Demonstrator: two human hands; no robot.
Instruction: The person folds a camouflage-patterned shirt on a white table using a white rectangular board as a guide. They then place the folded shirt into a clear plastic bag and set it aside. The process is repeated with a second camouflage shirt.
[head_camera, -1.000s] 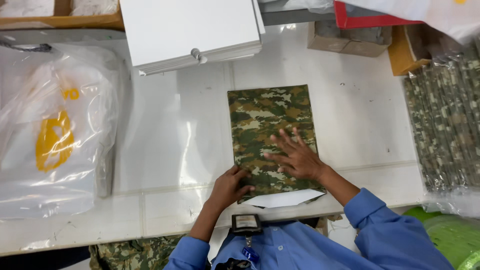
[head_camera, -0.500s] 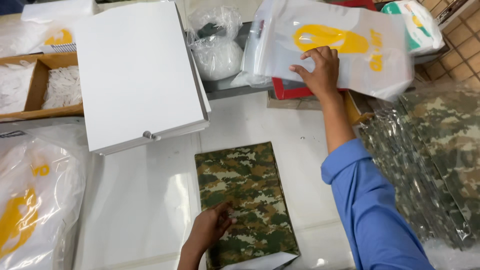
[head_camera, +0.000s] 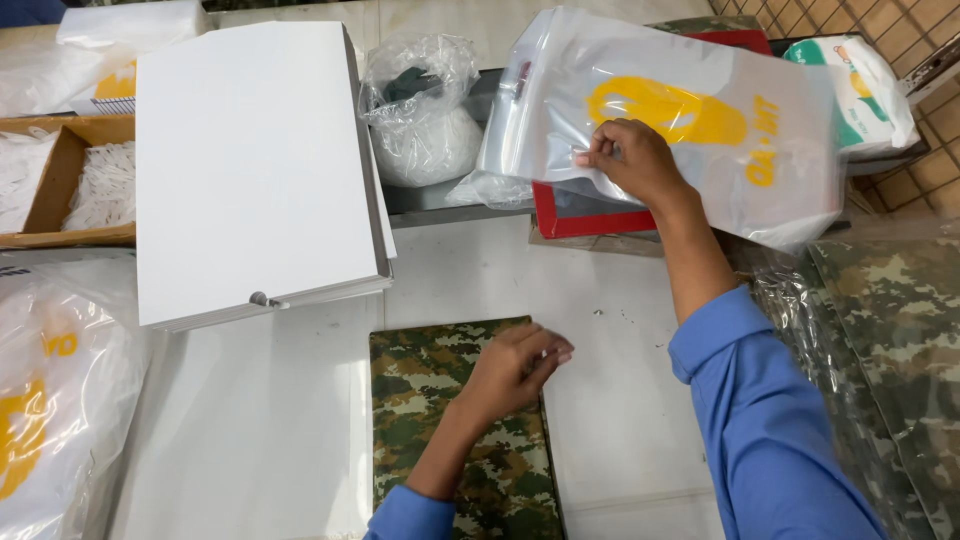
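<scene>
- The right hand (head_camera: 632, 160) reaches to the far side of the white table (head_camera: 620, 400), fingers pinched closed on the edge of a clear plastic bag (head_camera: 690, 130) with a yellow print, lifted above a red tray (head_camera: 560, 215).
- The left hand (head_camera: 512, 368) lies flat, fingers loosely spread and gripping nothing, on the folded camouflage cloth (head_camera: 460, 440) at the near centre (its near end runs out of view).
- A stack of white boards (head_camera: 250, 170) sits far left of the cloth.
- More camouflage pieces in clear wrap (head_camera: 880, 360) lie at right.
</scene>
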